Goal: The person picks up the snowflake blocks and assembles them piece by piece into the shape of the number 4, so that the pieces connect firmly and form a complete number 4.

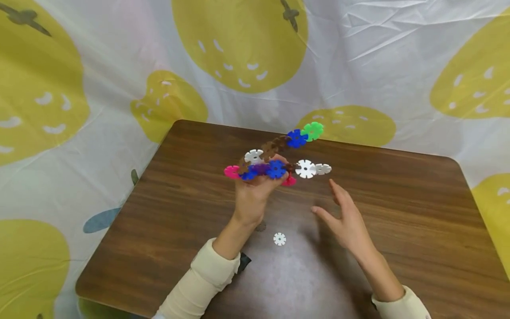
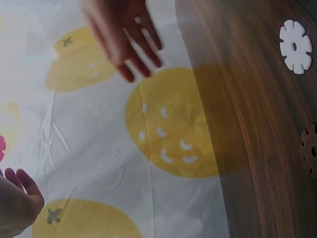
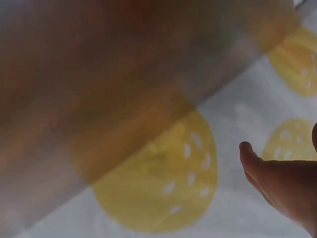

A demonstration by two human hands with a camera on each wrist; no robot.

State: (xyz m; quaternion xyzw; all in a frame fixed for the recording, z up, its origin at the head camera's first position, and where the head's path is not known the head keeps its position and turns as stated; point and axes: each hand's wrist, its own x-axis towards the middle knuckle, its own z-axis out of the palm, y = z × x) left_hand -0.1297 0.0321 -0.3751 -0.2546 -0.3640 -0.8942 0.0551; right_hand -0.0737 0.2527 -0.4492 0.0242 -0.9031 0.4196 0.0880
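My left hand (image 1: 252, 199) grips a branching chain of notched plastic snowflake discs (image 1: 276, 169) above the table, its fingers partly hidden behind the pieces. One branch runs up to the right through brown and blue discs to a green disc (image 1: 312, 131). A second branch ends in white discs (image 1: 305, 169), while a pink disc (image 1: 231, 172) juts out at the left. Just right of the white tip, my right hand (image 1: 346, 223) hovers with thumb and fingers spread and nothing held. The left wrist view shows the right hand (image 2: 124, 37) with fingers extended.
On the brown wooden table (image 1: 398, 199) lie a loose white disc (image 1: 280, 239) and a brown disc (image 1: 260, 227), below the left hand. A small black object (image 1: 244, 262) shows beside the left sleeve. A fruit-patterned curtain (image 1: 115, 57) hangs behind and beside the table.
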